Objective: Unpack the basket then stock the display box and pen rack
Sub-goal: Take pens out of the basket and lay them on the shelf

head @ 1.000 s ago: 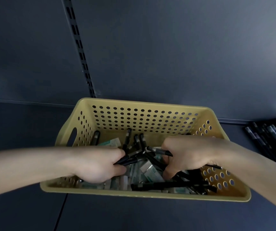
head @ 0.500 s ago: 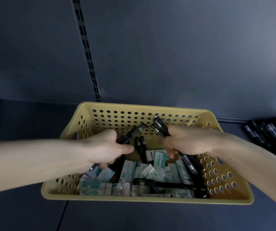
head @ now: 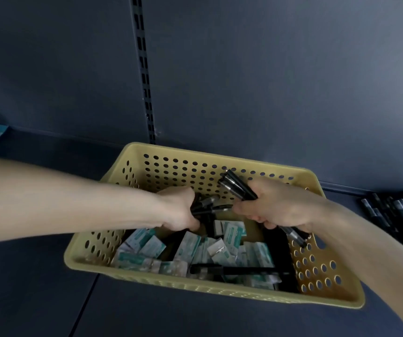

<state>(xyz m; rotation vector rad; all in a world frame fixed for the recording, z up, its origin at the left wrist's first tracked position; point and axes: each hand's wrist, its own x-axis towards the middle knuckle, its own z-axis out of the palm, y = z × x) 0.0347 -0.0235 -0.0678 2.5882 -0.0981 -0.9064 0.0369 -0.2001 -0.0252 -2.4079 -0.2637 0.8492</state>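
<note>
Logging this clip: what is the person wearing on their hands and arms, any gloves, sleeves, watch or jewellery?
Nothing worn shows. The left hand and right hand are bare, with no gloves, and no ring is visible. The left forearm and right forearm are uncovered up to the frame edge, with no sleeve, watch or bracelet in view.
</note>
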